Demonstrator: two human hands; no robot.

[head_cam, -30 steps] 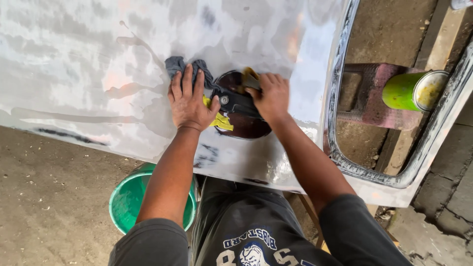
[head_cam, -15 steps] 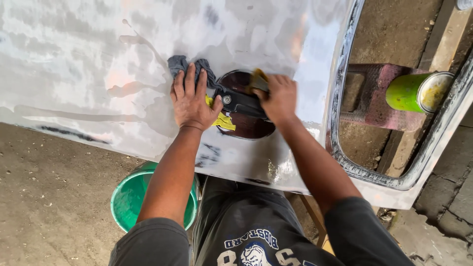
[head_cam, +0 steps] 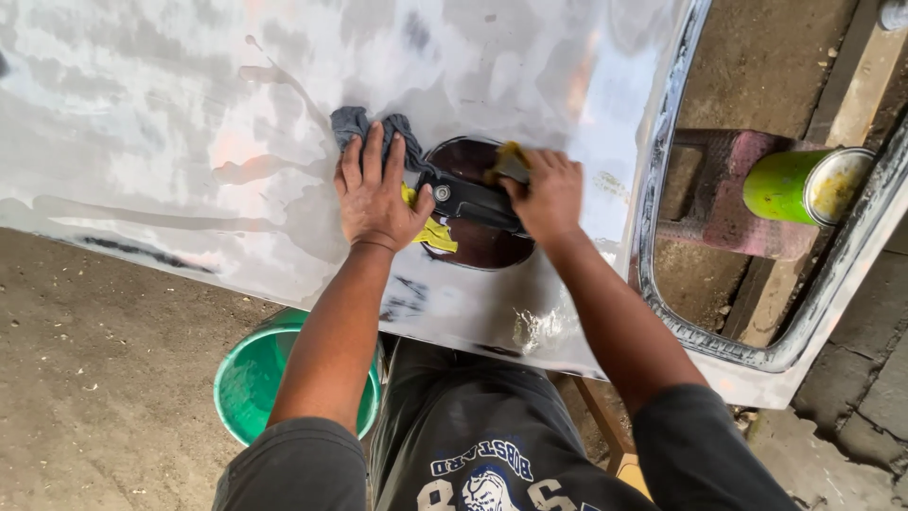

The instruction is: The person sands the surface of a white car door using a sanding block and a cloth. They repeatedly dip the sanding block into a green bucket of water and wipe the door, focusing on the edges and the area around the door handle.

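A white, wet car door panel (head_cam: 189, 142) lies flat in front of me, with a dark oval recess holding a black door handle (head_cam: 470, 197). My left hand (head_cam: 375, 194) presses flat on a grey cloth (head_cam: 352, 123) just left of the recess, with a yellow scrap (head_cam: 435, 232) showing under its thumb side. My right hand (head_cam: 546, 194) grips a small yellowish pad (head_cam: 509, 161) against the right end of the handle recess.
A green bucket (head_cam: 248, 378) stands on the concrete floor below the panel's near edge. A green can (head_cam: 804, 185) lies on a reddish block seen through the door's window opening at the right. My dark trousers sit under the panel.
Both hands stay on the panel around the handle. My right hand with the pad has shifted slightly along the recess edge; the view has drifted a little.
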